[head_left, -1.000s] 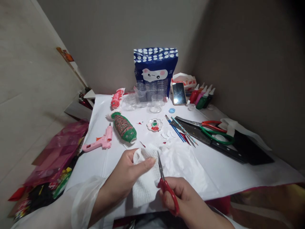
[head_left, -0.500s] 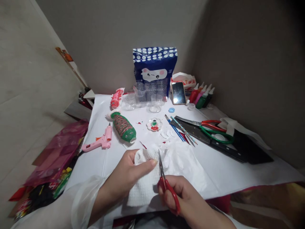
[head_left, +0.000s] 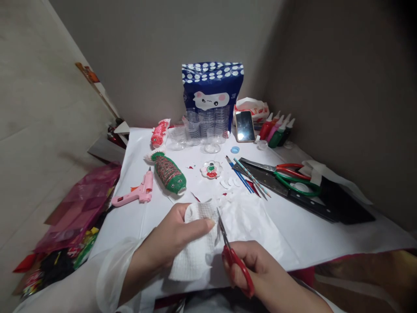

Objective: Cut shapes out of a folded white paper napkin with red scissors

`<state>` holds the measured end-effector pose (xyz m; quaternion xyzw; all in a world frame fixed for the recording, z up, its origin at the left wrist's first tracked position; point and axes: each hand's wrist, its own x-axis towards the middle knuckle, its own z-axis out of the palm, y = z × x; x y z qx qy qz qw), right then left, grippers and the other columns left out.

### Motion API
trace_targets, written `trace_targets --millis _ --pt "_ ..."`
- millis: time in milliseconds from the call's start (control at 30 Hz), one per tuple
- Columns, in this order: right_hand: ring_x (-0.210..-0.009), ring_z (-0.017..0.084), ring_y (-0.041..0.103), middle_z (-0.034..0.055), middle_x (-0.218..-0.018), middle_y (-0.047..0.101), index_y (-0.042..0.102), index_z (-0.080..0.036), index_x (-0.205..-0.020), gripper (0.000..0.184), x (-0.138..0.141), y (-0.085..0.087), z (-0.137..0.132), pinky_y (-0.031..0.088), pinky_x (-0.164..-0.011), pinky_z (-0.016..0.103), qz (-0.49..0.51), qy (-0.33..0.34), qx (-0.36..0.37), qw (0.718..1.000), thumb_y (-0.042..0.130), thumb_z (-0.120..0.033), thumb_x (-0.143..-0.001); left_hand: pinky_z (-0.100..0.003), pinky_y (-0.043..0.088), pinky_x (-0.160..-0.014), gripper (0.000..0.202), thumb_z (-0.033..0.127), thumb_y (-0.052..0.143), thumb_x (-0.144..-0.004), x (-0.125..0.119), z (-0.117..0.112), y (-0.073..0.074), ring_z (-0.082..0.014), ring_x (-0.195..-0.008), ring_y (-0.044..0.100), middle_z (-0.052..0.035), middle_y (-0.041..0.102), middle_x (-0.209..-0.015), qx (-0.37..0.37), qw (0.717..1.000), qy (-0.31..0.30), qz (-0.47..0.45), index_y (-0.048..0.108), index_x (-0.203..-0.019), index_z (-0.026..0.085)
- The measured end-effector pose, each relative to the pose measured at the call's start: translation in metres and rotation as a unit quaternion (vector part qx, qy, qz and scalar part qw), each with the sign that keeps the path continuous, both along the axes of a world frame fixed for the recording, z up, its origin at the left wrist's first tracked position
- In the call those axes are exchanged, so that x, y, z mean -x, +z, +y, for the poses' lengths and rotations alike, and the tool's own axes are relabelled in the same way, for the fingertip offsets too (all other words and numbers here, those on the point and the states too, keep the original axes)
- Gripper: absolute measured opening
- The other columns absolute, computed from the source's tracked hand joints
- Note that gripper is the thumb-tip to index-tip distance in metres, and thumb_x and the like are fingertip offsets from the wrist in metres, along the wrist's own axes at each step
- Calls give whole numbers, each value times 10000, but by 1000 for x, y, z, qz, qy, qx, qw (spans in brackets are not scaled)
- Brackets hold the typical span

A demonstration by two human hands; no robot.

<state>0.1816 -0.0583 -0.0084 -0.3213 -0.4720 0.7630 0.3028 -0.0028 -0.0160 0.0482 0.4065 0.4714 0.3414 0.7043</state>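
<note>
Near the table's front edge my left hand (head_left: 182,230) pinches a white textured cloth (head_left: 192,263), thumb on top, fingers hidden behind it. My right hand (head_left: 252,261) grips red-handled scissors (head_left: 239,267) by the loops. Their blades point up and away, close to the cloth's right edge. I cannot tell whether the tips touch the cloth. Crumpled thin white material (head_left: 247,221) lies behind and to the right of the scissors. Beyond my left hand rests a green fish-shaped figure (head_left: 169,173) wrapped in red-and-green speckled cord.
A pink glue gun (head_left: 138,193) lies at left, a red-and-white fish (head_left: 160,133) farther back. Clear plastic cups (head_left: 206,126) stand before a blue bag (head_left: 211,82). A paint palette (head_left: 211,169), brushes (head_left: 239,174), large shears (head_left: 296,176), phone (head_left: 244,126) and paint bottles (head_left: 276,132) are also there.
My right hand and the scissors have shifted slightly right and down, away from the cloth. The lower end of the cloth has swung a little left in my left hand.
</note>
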Motion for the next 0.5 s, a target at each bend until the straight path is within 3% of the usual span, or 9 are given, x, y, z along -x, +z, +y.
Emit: trace_targets --millis 200,500 --pt "-524 73 292 -66 -563 406 484 -174 -628 377 -8 -3 -3 213 -486 221 -2 24 -2 1000 696 -418 -823 -204 436 -505 177 261 769 -630 0 3 -3 -106 -509 530 -3 630 -612 37 999 -13 -26 682 -708 128" --pt "-515 75 303 -67 -554 422 498 -176 -626 233 -10 -6 -5 212 -488 227 -25 18 2 1000 636 -237 -804 -212 458 -532 142 226 776 -594 -3 -1 5 -117 -534 550 7 642 -604 83 996 35 -3 686 -672 147"
